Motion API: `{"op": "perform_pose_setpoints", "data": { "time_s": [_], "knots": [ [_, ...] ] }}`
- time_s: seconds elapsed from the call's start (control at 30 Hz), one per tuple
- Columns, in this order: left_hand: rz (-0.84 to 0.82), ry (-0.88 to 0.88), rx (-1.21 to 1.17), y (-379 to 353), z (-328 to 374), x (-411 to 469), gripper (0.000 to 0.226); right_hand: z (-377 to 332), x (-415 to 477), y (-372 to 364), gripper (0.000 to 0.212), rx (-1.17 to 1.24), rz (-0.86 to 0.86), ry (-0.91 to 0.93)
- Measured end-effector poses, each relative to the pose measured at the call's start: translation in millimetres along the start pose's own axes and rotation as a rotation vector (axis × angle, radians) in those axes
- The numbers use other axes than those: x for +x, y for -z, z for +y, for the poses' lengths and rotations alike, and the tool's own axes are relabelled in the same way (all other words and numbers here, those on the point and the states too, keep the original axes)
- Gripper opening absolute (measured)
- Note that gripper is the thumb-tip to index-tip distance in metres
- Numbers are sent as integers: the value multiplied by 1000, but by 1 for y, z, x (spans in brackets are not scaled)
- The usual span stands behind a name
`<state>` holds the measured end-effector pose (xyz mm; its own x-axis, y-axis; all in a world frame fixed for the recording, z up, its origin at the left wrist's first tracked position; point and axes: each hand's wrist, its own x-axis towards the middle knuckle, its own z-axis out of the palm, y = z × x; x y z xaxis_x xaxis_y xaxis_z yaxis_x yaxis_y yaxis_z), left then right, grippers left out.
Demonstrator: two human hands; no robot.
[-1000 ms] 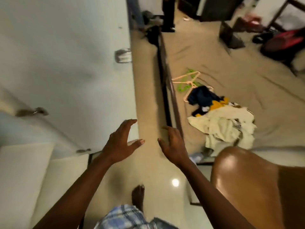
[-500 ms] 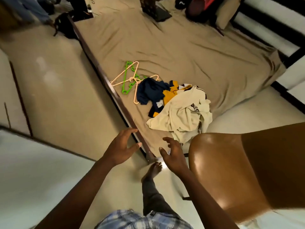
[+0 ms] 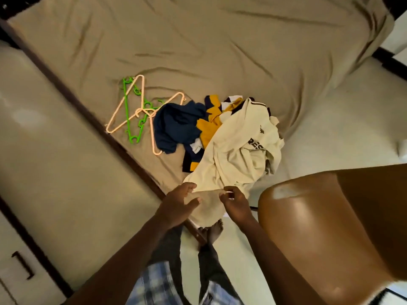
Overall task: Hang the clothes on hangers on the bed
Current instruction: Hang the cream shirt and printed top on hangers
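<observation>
- Both hands have closed in on the clothes since a half-second ago: they hovered short of the bed's corner then, and now they reach the near edge of the pile.
- Our left hand (image 3: 178, 201) has its fingers straight and slightly spread, thumb out, with the fingertips touching the hem of the cream shirt (image 3: 237, 150).
- Our right hand (image 3: 235, 202) has its fingers curled in at that same hem and appears to pinch the cloth, though the contact is small in the view.
- We see the cream shirt crumpled on top of the pile at the near corner of the bed (image 3: 220, 51), with its lower edge draped over the corner toward our feet.
- Partly under it lie a yellow and navy striped garment (image 3: 209, 128) and, to its left, a navy garment (image 3: 176, 126).
- Just beside the navy garment, tangled together near the dark bed frame (image 3: 88, 111), lie the peach hangers (image 3: 119, 111) and the green hangers (image 3: 126, 102), none of them holding any clothing.
- A brown chair (image 3: 330, 227) stands close on our right, near the right forearm.
- We judge that the approach is over and the first pick is beginning, so no garment is hung yet.
- Next we would likely lift and shake out the cream shirt and find its neck before reaching across for a hanger.
- The hangers' hooks interlock, so freeing one may drag the others.
</observation>
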<state>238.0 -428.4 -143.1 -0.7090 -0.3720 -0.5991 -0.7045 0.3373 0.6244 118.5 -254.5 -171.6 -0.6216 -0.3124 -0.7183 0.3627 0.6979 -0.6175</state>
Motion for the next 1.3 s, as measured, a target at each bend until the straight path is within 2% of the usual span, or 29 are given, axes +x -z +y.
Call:
{"op": "perform_pose_setpoints", "data": {
  "time_s": [0.1,0.17,0.27,0.33,0.4,0.5,0.6,0.63,0.73,0.83,0.93,1.03,1.1,1.2,1.3],
  "knots": [
    [-59,44,-73,-15,-6,63,45,2,52,4,36,18,41,-46],
    [-78,61,-108,-25,-9,112,47,1,92,8,36,20,128,-79],
    [-78,44,-135,-35,-12,176,62,-2,145,8,41,28,234,-82],
    [-51,-6,-83,-43,-12,217,75,-5,177,7,52,22,271,-57],
    [-16,-79,18,-49,-6,248,77,-9,201,7,61,40,266,-48],
    [-40,-159,131,-54,9,286,72,-12,223,4,68,186,251,-84],
    [-80,-126,338,-53,12,309,52,-13,223,-3,70,267,230,-130],
    [-78,-128,341,-47,14,311,43,-15,220,-6,68,267,228,-132],
    [-51,-182,109,-23,16,307,21,-29,203,-13,62,213,251,-131],
    [-25,-175,-168,15,27,277,46,-55,175,-25,65,216,197,-26],
    [-121,-86,-561,56,42,237,40,-84,141,-48,77,42,126,201],
    [-178,13,-815,96,66,196,27,-112,112,-70,70,-139,330,314],
    [-193,7,-958,123,85,171,20,-134,94,-77,56,-99,461,338],
    [-165,-141,-1047,162,104,143,9,-158,73,-74,40,-21,589,369],
    [-42,-304,-1067,202,116,121,13,-178,53,-64,31,-4,647,366]
  ]
}}
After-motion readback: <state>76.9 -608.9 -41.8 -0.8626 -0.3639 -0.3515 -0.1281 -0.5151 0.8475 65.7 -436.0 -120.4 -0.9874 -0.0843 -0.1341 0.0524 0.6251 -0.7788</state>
